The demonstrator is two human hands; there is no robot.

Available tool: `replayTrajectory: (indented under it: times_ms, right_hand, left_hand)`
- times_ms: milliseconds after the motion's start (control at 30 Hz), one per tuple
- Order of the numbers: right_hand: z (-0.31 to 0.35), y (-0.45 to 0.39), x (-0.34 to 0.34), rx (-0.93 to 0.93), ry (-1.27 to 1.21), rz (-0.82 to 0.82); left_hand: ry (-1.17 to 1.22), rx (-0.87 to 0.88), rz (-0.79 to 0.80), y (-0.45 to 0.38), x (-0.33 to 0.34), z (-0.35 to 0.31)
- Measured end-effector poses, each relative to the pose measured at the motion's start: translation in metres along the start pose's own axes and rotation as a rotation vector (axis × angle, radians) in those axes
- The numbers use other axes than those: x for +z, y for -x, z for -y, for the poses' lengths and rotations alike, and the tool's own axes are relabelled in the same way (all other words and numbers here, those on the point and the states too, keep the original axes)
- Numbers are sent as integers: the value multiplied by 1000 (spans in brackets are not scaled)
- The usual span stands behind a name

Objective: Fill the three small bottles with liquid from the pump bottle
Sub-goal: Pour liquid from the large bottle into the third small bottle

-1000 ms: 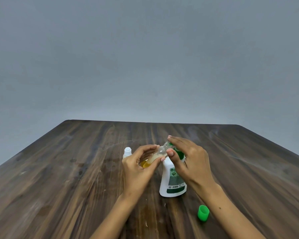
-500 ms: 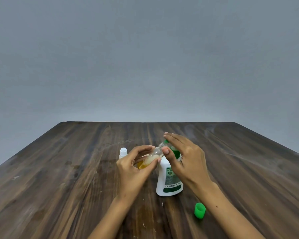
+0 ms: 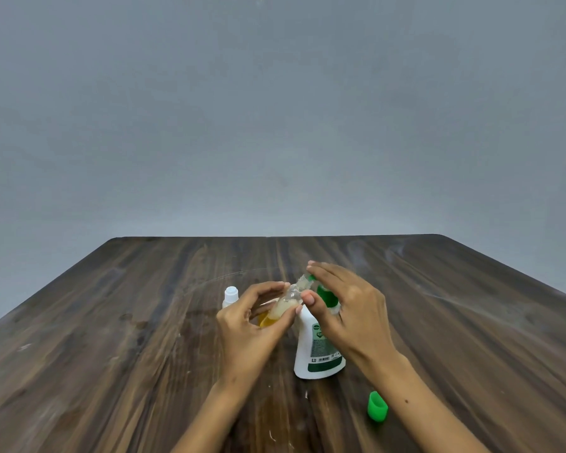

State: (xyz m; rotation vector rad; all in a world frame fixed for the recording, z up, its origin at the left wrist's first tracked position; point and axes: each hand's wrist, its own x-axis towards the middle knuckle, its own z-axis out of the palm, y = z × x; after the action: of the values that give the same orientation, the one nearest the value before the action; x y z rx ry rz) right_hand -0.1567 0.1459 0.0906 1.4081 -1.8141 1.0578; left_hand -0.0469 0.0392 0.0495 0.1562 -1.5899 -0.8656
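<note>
A white pump bottle with a green pump head stands at the table's middle. My left hand grips a small clear bottle, tilted with its mouth up against the pump nozzle; yellow liquid shows in its lower part. My right hand rests on top of the pump head with straight fingers, thumb by the small bottle's neck. Behind my left hand stands a second small bottle with a white cap. A third small bottle is not visible.
A loose green cap lies on the dark wooden table to the right of my right forearm. Behind the table's far edge is a plain grey wall. Small wet spots mark the wood near the pump bottle.
Both hands, the small bottle and the pump bottle keep the same pose. The view has tilted slightly upward, so everything sits a little lower in the frame.
</note>
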Motion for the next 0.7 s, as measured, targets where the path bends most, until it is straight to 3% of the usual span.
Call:
replayTrajectory:
  times_ms: [700]
  right_hand:
    - [6,-7,-4,17,34,36]
  left_hand:
    - [-60,17,-6,0,-4,-5]
